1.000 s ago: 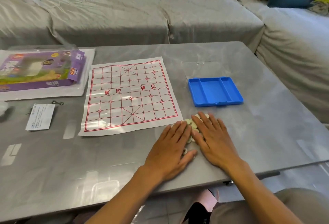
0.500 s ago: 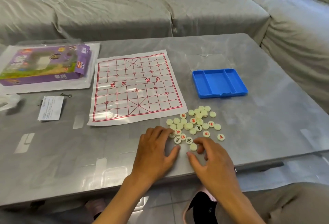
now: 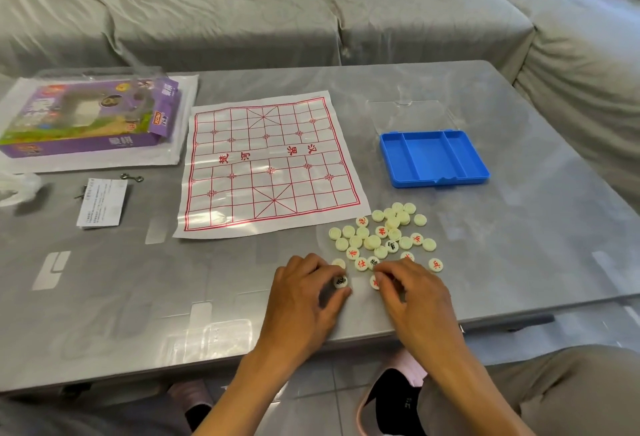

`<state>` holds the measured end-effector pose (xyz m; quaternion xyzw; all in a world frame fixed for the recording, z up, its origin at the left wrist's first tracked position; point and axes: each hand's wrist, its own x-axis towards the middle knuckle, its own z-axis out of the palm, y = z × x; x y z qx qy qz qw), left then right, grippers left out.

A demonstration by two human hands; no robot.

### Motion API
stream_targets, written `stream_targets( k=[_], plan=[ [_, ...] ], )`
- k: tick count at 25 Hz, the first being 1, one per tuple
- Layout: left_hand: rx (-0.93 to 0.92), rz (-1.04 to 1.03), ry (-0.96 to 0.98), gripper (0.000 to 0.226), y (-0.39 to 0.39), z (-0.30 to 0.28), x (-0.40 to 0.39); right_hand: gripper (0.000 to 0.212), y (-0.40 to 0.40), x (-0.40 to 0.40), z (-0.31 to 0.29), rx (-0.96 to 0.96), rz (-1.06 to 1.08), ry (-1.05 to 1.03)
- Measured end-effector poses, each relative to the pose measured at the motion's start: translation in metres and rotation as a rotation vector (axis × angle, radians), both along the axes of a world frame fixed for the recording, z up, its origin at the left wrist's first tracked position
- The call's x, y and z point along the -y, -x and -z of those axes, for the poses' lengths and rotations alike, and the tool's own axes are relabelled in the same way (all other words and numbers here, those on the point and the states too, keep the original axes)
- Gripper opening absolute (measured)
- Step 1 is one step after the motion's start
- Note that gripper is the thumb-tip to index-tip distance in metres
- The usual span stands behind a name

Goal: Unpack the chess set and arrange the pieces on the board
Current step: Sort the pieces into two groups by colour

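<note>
Fingertips of the right hand point(image 3: 412, 290) partly hide a red-marked cream disc point(image 3: 374, 282), pinched at lower centre. The left hand point(image 3: 304, 291) pinches a black-marked cream disc point(image 3: 340, 281). Loose round cream pieces point(image 3: 384, 236) lie just above, right of the red-lined paper board point(image 3: 270, 163).

Bare table point(image 3: 519, 262) right of pieces point(image 3: 384, 238), also between board point(image 3: 270, 163) and tray point(image 3: 433, 158). Pieces crowd board's near-right corner, both hands just behind them. Left: box point(image 3: 90, 120), leaflet point(image 3: 102, 201) fill space; near-left table open.
</note>
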<state>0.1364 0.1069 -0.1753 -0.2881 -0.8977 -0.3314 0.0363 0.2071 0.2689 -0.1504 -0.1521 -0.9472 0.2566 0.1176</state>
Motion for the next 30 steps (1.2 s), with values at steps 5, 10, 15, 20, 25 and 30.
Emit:
stream_targets(
  k=[5, 10, 15, 20, 25, 30],
  plan=[
    [0.144, 0.017, -0.060, 0.031, 0.004, -0.006, 0.002, 0.010, 0.007, 0.002, -0.004, 0.006, 0.035, 0.028],
    [0.110, 0.005, -0.037, 0.034, 0.000, -0.005, 0.002, 0.013, 0.002, -0.003, -0.010, 0.103, -0.027, 0.052],
    [0.055, -0.003, -0.038, 0.024, -0.001, 0.001, 0.002, 0.022, 0.002, 0.006, -0.007, 0.111, -0.076, -0.072],
    [0.047, -0.178, -0.070, 0.015, 0.002, -0.001, 0.009, 0.011, 0.003, -0.002, -0.010, 0.130, 0.044, -0.050],
    [-0.018, -0.152, 0.069, 0.033, 0.009, -0.007, -0.005, 0.014, 0.004, -0.007, -0.011, 0.093, 0.097, -0.061],
    [-0.140, -0.097, 0.111, 0.025, 0.010, 0.003, -0.015, 0.017, 0.006, 0.002, -0.007, -0.008, 0.028, -0.148]
  ],
)
